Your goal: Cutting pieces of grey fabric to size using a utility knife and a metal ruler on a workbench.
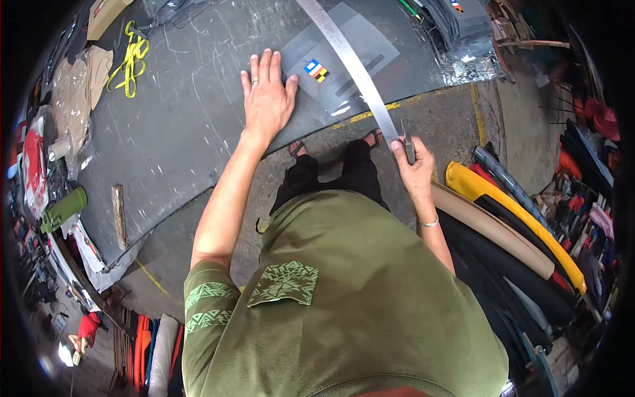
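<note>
My left hand (268,99) rests flat on the dark worktable (178,126), fingers stretched out and holding nothing. Its fingertips lie beside a translucent grey plastic sheet (301,49) that carries a small patch of coloured flags (316,70). Across that sheet runs a long metal ruler (354,66). My right hand (417,169), just off the table's near edge, grips the ruler's near end between thumb and fingers. A slim dark tool with a thin tip (409,151) is also in that hand; its exact kind is unclear.
A yellow strap (134,61) and clear-wrapped brown pieces (76,92) lie at the table's left. Plastic-wrapped sheets (466,40) are stacked at the far right corner. Rolls of material, one yellow (516,212), lean on my right. A person in red (88,327) is at lower left.
</note>
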Tool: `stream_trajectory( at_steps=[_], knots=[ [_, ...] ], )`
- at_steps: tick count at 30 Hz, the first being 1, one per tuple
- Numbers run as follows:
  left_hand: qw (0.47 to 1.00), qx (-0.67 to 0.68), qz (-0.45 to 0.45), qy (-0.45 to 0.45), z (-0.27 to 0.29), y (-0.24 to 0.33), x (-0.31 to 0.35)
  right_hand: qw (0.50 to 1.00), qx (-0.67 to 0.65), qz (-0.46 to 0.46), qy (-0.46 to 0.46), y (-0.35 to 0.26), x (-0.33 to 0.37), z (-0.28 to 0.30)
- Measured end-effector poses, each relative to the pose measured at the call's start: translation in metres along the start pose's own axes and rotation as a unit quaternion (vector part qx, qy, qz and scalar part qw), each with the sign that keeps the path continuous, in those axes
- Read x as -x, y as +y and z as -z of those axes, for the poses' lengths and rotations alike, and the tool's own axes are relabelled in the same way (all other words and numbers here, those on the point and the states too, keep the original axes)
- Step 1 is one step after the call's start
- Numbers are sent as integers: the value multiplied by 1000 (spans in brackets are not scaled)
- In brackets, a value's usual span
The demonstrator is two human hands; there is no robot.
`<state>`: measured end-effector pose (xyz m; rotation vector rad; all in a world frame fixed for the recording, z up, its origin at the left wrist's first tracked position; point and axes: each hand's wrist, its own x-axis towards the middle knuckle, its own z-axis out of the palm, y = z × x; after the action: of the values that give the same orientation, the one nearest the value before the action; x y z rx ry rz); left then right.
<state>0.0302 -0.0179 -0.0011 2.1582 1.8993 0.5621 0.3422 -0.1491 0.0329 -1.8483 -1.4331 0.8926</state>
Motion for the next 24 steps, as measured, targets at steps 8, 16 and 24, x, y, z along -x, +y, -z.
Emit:
stream_trajectory(
  at_steps=[8,16,24],
  knots=[
    [995,-67,-29,-63,1,-12,-7,1000,-13,15,-16,-4,-6,-52],
    [998,46,-31,-13,0,-20,-7,993,41,85,-73,-26,-5,-81],
    [996,-11,-85,1,-11,-29,-16,993,28,90,-77,-35,-19,-81]
  ],
)
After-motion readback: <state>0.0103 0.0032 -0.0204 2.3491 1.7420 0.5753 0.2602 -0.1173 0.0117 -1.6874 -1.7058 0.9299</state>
